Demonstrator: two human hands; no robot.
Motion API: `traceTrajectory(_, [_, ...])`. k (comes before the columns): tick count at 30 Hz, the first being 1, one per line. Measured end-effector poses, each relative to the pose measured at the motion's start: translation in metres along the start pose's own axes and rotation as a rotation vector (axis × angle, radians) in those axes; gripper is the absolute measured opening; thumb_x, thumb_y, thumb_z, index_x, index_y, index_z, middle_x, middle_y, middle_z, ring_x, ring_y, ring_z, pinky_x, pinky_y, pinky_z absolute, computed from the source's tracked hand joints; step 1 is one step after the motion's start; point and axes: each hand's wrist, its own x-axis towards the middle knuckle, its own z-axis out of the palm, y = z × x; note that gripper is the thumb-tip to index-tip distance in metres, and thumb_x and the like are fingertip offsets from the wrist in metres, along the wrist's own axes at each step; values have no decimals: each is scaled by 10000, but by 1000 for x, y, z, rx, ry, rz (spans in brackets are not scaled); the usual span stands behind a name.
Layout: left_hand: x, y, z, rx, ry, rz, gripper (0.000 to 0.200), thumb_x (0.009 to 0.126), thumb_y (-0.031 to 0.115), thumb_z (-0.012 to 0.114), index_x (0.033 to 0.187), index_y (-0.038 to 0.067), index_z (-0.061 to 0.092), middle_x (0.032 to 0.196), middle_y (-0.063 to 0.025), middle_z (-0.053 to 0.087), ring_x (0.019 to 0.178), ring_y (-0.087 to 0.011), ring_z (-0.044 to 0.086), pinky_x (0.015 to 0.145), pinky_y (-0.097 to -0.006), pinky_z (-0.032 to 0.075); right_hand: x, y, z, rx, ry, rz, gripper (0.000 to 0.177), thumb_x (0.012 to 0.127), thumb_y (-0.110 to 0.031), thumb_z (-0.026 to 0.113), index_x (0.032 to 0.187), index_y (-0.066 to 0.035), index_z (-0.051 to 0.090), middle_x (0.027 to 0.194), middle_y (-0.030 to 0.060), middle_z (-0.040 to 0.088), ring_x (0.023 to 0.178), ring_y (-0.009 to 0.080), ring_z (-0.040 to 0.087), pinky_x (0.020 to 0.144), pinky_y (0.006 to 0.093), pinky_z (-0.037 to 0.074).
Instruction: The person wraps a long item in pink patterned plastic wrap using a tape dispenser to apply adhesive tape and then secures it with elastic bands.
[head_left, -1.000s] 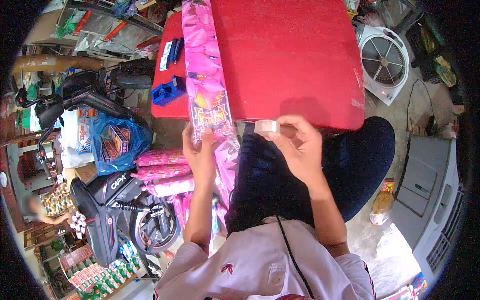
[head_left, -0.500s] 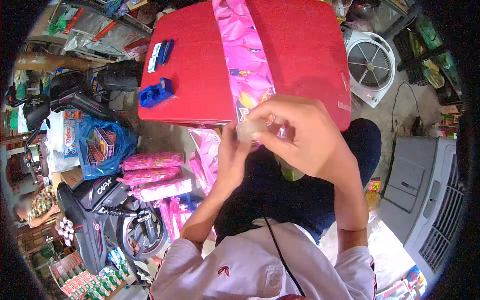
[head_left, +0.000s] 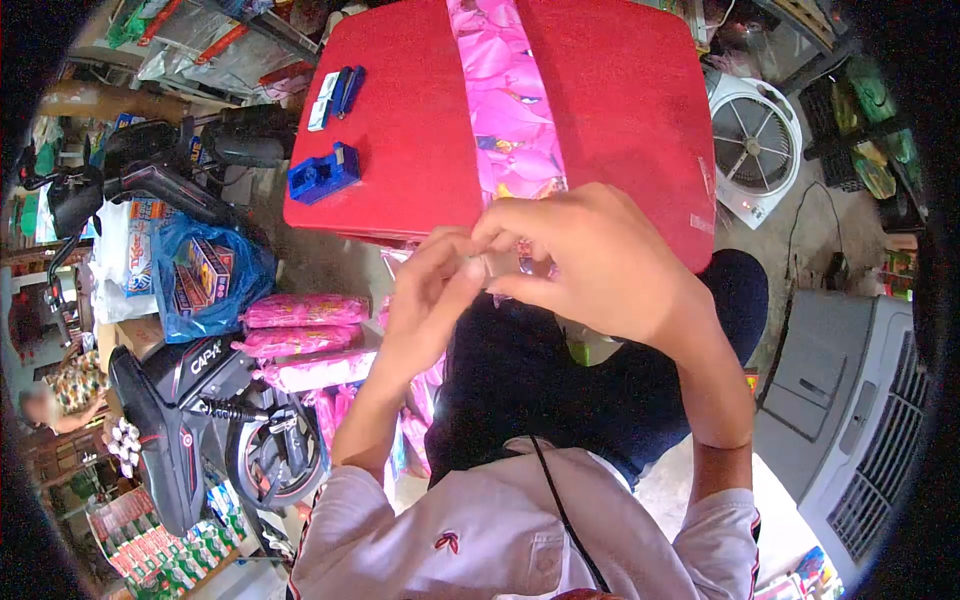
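Your left hand (head_left: 425, 295) is pinching the small pale tape (head_left: 487, 267); your right hand (head_left: 605, 265) is curling half-open beside it, its grip impossible to tell. Beyond, the pink packet (head_left: 510, 105) is lying along the red table (head_left: 630, 110), right of the blue tape dispenser (head_left: 325, 174).

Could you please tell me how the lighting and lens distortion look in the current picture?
Head view: wide-angle bending bows the red table's edges, and the corners are black and grainy; head view: a bright patch at lower right, near the grey unit, looks washed out; head view: the pale item between the hands is hard to make out.
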Motion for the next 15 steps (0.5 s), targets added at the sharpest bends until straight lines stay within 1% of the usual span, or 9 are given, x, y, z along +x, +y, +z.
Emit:
traceTrajectory(2, [5,7,-1,29,-72,-51,312,1038,225,625,1201,-40,620,1026,-60,630,788,-65,563,678,-241,439,-1,-1,-1,-13,-12,-23,300,846,-225,797,1089,-91,685,896,136,739,787,292,742,709,384,577])
traceTrajectory(4, [7,13,-5,87,-146,-148,324,1035,226,629,1213,-45,617,920,-42,639,645,-40,530,555,-219,401,-2,-1,-3,-4,-24,-27,315,848,-221,803,1108,-89,685,914,133,743,799,288,745,719,382,579])
traceTrajectory(7, [13,18,-4,-171,-186,-248,345,1022,230,641,1219,-52,622,826,-33,639,508,-24,460,431,-209,307,-5,5,-2,63,18,-43,337,846,-224,801,1133,-85,690,954,129,750,840,302,743,749,400,579])
traceTrajectory(9, [13,19,-3,-141,-216,-218,353,1016,219,634,1238,-55,618,850,-49,652,487,-32,451,410,-211,290,-8,15,0,116,140,-100,336,855,-262,782,1130,-89,695,976,122,752,880,328,733,776,435,575])
traceTrajectory(10, [13,20,-4,-127,-231,-204,357,1013,213,631,1247,-57,617,863,-57,658,477,-36,446,400,-212,281,-10,20,-3,79,165,-83,350,854,-230,789,1157,-78,698,1027,124,753,947,326,729,827,426,569])
traceTrajectory(11, [12,22,-7,-113,-216,-276,310,1010,182,619,1216,-49,635,896,-53,673,555,-27,489,455,-203,334,-12,27,-8,42,189,-67,367,854,-198,795,1184,-68,702,1077,127,754,1014,323,725,877,417,564])
traceTrajectory(12, [12,26,-7,-35,-235,-255,293,1008,174,616,1198,-47,641,902,-49,670,607,-32,510,500,-206,366,-14,35,-14,5,214,-49,386,853,-167,802,1211,-57,705,1128,129,754,1081,321,721,927,408,558])
traceTrajectory(13, [14,31,-6,44,-254,-233,276,1006,166,613,1181,-45,646,908,-45,668,659,-36,532,545,-209,397,-14,49,-13,40,199,-63,363,887,-172,769,1229,-64,711,1243,126,727,1261,331,641,1072,442,485])
traceTrajectory(15, [15,34,-5,147,-247,-209,298,982,205,618,1149,-39,656,843,-18,625,643,-36,502,544,-216,370,-12,62,-7,-104,223,-126,361,901,-194,755,1239,-75,712,1309,116,699,1338,324,582,1139,469,423])
